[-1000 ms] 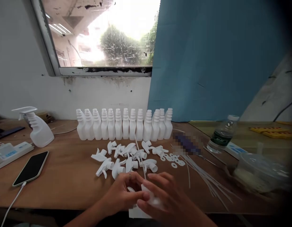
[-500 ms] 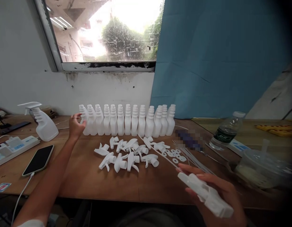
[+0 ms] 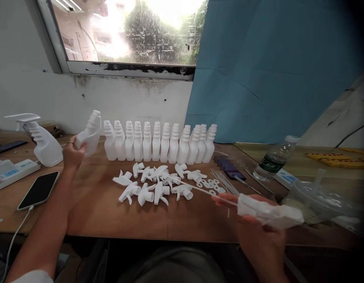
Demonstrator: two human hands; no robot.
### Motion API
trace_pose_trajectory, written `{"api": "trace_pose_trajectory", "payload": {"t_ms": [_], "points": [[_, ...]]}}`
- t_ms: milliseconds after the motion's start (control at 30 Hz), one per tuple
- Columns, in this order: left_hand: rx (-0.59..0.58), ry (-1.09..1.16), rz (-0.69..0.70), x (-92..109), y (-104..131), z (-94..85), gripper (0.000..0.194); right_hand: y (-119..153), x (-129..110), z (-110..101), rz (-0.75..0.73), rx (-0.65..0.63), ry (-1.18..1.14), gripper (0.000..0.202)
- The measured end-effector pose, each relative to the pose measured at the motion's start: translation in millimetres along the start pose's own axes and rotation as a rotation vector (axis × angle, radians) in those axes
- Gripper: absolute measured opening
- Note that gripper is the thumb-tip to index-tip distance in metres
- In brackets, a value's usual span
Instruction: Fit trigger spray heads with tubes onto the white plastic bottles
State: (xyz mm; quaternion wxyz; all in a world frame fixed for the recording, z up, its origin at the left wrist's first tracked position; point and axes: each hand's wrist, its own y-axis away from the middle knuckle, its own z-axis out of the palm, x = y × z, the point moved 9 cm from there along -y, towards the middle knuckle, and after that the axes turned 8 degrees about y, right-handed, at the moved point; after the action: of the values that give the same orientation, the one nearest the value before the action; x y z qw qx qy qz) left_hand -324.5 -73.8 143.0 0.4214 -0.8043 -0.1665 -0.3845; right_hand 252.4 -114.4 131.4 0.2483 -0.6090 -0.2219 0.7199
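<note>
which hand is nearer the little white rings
Right: the right hand is close, front-right of the rings; the left hand is far to their left, holding a bottle.

- A dark-screened phone (image 3: 39, 190), lower left
- A white power strip (image 3: 18, 173), left edge
- A labelled water bottle (image 3: 271, 162), right side
- A blue sheet (image 3: 258, 70), upper right

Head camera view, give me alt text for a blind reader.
A person's left hand holds a tilted white bottle; the right hand holds a spray head with a thin tube. On a brown table, more bottles stand in a row, loose spray heads in front.
</note>
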Motion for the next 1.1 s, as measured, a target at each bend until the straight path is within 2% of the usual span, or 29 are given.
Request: {"api": "trace_pose_trajectory", "payload": {"t_ms": [67, 133, 200, 300, 400, 533, 867, 1000, 1100], "points": [[0.046, -0.055, 0.142, 34, 16, -23.0, 0.052, -11, 2, -2, 0.044, 0.036, -0.124, 0.027], [-0.025, -0.082, 0.302, 69, 37, -28.8, 0.049, -20, 1, -4, 0.051, 0.058, -0.194, 0.027], [-0.163, -0.074, 0.440, 95, 58, -22.3, 0.045, -26, -1, -4, 0.048, 0.069, -0.225, 0.028], [-0.342, -0.031, 0.618, 121, 81, -7.6, 0.041, -28, 0, -6, 0.056, 0.082, -0.234, 0.028], [-0.426, 0.002, 0.716, 133, 89, 3.7, 0.042, -25, 4, -6, 0.058, 0.078, -0.210, 0.029], [-0.493, 0.011, 0.780, 144, 94, 14.6, 0.045, -22, 8, -10, 0.065, 0.095, -0.198, 0.030], [-0.520, -0.123, 0.867, 155, 107, 20.7, 0.044, -24, 6, -12, 0.084, 0.103, -0.188, 0.029], [-0.569, -0.093, 0.924, 173, 125, 24.9, 0.045, -25, 12, -4, 0.111, 0.070, -0.163, 0.032], [-0.625, -0.044, 0.899, 189, 147, 32.7, 0.046, -28, 15, 6, 0.141, 0.013, -0.127, 0.034]]}}
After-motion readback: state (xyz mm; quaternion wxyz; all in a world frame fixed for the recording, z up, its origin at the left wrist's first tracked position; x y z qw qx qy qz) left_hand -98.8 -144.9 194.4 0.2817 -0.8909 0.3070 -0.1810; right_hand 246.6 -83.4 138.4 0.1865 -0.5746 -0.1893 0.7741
